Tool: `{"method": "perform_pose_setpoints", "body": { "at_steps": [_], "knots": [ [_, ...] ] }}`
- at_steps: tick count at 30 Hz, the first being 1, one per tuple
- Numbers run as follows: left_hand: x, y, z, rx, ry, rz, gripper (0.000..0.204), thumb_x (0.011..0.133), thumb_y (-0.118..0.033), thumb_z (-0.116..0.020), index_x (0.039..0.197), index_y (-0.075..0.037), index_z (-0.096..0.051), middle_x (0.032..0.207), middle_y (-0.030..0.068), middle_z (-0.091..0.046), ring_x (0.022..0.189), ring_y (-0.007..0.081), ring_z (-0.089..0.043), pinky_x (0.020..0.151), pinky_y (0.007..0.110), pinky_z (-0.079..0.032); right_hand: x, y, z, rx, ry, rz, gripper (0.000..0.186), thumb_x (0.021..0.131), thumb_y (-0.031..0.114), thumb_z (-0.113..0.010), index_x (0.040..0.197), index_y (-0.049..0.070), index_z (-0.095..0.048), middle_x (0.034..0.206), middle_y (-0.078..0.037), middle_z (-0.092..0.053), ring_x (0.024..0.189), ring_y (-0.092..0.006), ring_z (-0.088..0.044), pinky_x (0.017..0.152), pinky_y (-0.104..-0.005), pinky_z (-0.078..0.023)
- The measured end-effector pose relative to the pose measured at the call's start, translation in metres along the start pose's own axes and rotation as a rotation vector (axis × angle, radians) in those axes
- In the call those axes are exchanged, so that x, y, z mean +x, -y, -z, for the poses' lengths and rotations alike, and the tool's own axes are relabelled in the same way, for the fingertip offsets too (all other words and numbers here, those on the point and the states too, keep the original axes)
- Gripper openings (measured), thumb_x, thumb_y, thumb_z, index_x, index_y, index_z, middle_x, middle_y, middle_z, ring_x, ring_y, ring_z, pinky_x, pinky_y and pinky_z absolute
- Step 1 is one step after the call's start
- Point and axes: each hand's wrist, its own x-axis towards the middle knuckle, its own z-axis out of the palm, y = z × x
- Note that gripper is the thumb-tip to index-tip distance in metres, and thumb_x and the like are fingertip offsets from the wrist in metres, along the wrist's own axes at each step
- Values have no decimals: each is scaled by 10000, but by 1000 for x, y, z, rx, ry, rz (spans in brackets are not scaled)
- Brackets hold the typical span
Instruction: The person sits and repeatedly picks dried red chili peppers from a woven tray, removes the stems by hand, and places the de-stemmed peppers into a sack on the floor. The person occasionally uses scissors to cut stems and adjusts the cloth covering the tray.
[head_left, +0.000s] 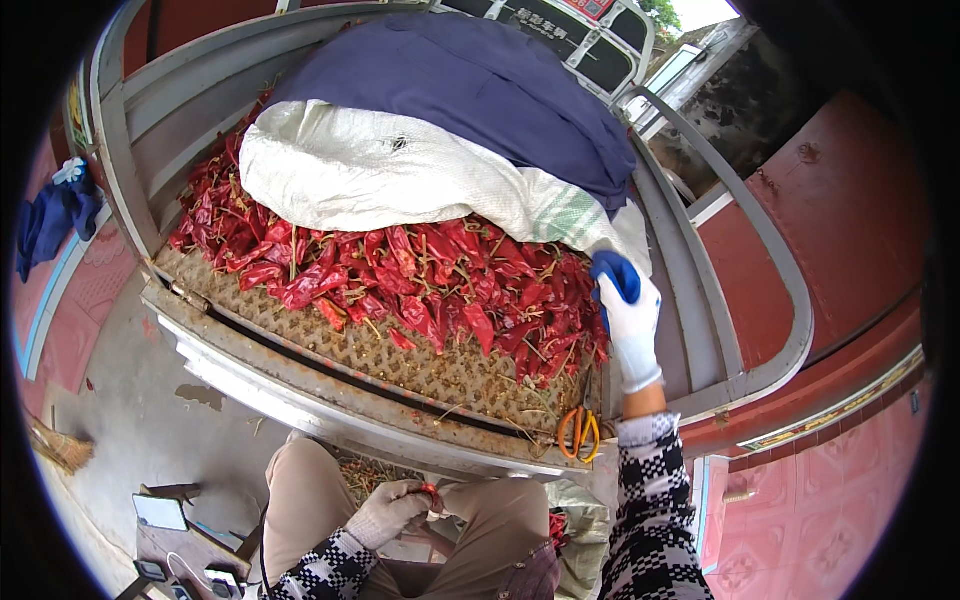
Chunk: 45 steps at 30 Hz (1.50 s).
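Note:
My left hand (388,515), in a pale knit glove, is closed over my lap and pinches a red dried chili pepper (432,494). My right hand (632,325), in a white glove with blue-coated fingers, reaches out to the right end of the chili heap (420,285). Its fingers are curled just below the edge of a white woven sack (370,170); what they hold, if anything, is hidden. The heap of red chilies with stems lies on the rusty truck bed (225,280). Orange-handled scissors (579,433) rest at the bed's near right edge.
A dark blue cloth (460,80) covers the back of the sack. Grey side rails (790,290) flank the bed. Beside my lap stands a pale sack (580,530) with chilies. At left are a small wooden stool (190,540) with a phone-like device (160,512) and a broom (65,447).

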Motion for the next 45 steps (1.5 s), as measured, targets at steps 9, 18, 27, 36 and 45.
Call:
{"method": "perform_pose_setpoints", "body": {
  "at_steps": [9,18,27,36,45],
  "knots": [
    [2,6,-5,17,4,44,247,877,-182,-544,933,29,-659,670,18,-567,588,89,-520,551,223,-424,-34,-143,-37,-440,94,-552,727,729,274,-778,1349,75,-457,1120,-170,-669,1018,-300,-647,875,-361,-508],
    [0,11,-9,96,-65,-37,243,885,-209,-558,962,-3,-660,681,3,-559,580,84,-505,541,220,-409,-83,-119,-84,-465,90,-383,790,725,145,-780,1416,74,-404,1260,-175,-600,1125,-293,-598,960,-351,-476],
    [5,18,-4,-29,-28,-8,140,842,-108,-667,945,-16,-639,727,15,-628,542,75,-550,491,213,-445,-80,-137,-12,440,158,-512,534,916,163,-626,1412,101,-441,1272,-76,-573,1028,-195,-609,835,-315,-507],
    [8,29,0,-137,-5,-132,132,798,-32,-682,912,-9,-619,727,36,-632,569,104,-581,534,232,-475,-123,-125,23,-123,118,-365,555,812,262,-721,1304,71,-549,1148,-121,-641,918,-207,-641,799,-316,-518],
    [1,27,-6,-87,-34,-149,144,763,-38,-663,882,-20,-585,718,27,-597,615,114,-565,590,251,-478,-156,-106,13,-1039,346,-288,660,741,301,-724,1343,137,-505,1085,-177,-648,993,-337,-635,878,-409,-499]
  ]
}}
